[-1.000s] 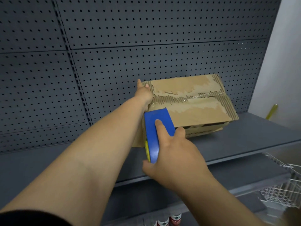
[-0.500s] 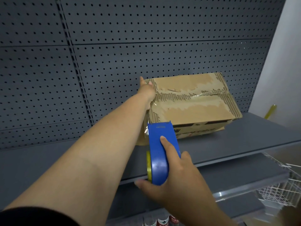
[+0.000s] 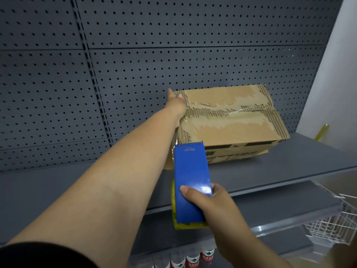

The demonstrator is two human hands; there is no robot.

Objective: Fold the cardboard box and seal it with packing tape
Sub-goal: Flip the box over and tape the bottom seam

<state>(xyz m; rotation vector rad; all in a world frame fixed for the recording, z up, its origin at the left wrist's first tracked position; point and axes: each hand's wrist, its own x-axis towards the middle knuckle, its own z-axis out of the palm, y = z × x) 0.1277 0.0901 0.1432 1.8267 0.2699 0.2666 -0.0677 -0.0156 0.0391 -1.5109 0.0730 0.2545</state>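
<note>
A worn brown cardboard box sits on the grey shelf with its top flaps closed; clear tape runs along the centre seam. My left hand presses on the box's left top edge, thumb up against the far corner. My right hand grips a blue tape dispenser with a yellow roll, held in front of the box's near left corner. A strip of clear tape stretches from the dispenser's serrated end up to the box's left end.
A dark perforated back panel rises behind the shelf. Lower down are another shelf edge, a white wire basket at right, and bottles with red labels. A yellow-green object leans at the far right.
My right hand has pulled the blue dispenser back from the box's near left corner toward me and down, drawing out tape. My left hand stays on the box's left edge.
</note>
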